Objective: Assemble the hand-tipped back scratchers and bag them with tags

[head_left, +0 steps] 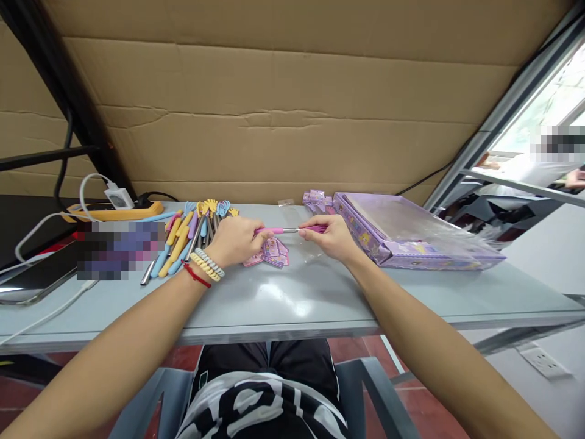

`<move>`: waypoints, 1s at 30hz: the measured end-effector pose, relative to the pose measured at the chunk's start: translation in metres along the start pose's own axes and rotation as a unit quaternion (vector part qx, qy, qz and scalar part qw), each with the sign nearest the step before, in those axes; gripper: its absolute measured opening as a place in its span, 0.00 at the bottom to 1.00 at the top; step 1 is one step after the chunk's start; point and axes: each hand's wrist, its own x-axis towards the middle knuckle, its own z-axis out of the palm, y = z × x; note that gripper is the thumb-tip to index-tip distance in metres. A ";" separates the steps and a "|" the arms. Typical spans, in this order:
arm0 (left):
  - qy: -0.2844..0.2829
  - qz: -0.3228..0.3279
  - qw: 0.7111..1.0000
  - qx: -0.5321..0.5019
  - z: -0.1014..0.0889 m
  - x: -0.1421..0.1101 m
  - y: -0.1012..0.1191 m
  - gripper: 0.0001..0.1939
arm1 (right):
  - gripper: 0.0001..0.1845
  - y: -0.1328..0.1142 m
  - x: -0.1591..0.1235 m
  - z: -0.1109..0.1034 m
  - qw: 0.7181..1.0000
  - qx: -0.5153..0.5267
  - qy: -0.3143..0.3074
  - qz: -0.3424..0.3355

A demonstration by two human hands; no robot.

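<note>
A pink telescopic back scratcher lies crosswise between my hands, its metal rod showing in the middle. My left hand is closed around the pink handle end. My right hand pinches the other end near the pink claw head, which the fingers partly cover. Beneath and beside my left hand are small purple-pink printed cards. Left of that hand sits a pile of back scratchers with blue, yellow and purple handles and hand-shaped heads. Clear plastic bags lie behind the held one.
A purple printed box with clear film stands at right, more printed cards beside it. At left are a phone, white cables, a charger and a yellow power strip. Cardboard walls the back; another person sits beyond the right frame.
</note>
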 end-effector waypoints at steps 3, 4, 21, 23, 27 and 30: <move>-0.021 -0.026 0.999 -0.019 -0.008 0.000 0.004 0.24 | 0.17 -0.001 -0.002 0.004 1.000 0.004 0.018 -0.025; -0.029 -0.036 0.998 -0.032 -0.011 0.000 0.005 0.25 | 0.16 -0.001 -0.003 0.005 0.999 0.000 0.025 -0.036; -0.004 -0.013 1.000 -0.027 -0.001 -0.001 0.003 0.23 | 0.17 -0.001 -0.001 0.001 0.999 0.035 -0.014 0.019; 0.000 0.002 1.000 -0.031 -0.001 -0.002 0.004 0.23 | 0.18 0.000 0.000 -0.004 0.994 0.083 -0.044 0.047; -0.001 0.023 0.999 -0.032 -0.003 -0.003 0.006 0.21 | 0.24 -0.002 0.000 -0.012 0.981 0.168 -0.063 0.071; -0.011 0.030 0.998 -0.057 -0.003 -0.003 0.008 0.21 | 0.26 -0.004 0.000 -0.013 0.970 0.228 -0.060 0.061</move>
